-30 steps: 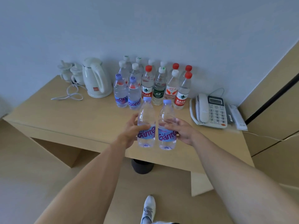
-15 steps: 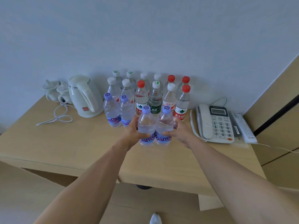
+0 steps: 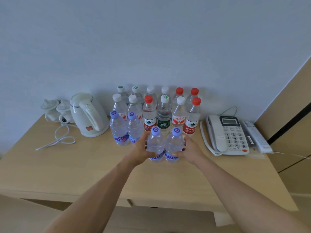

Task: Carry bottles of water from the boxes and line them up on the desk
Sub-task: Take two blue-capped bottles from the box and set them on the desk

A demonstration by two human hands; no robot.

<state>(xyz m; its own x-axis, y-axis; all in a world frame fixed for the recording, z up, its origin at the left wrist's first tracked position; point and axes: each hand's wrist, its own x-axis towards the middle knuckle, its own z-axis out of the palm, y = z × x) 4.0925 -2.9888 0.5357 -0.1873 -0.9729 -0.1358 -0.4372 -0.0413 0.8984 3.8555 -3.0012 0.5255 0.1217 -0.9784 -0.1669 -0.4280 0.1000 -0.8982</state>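
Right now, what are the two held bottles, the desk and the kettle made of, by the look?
Left purple-capped bottle and right purple-capped bottle: likely thin clear plastic, see-through ribbed walls, matte caps.
Desk: pale wood-look, probably laminate; even, faintly grained, matte.
Kettle: seemingly cream plastic, smooth, soft sheen, a metal-looking band under the lid.

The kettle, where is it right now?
In the head view, the white kettle stands at the back left of the desk, between two small cups and the bottles.
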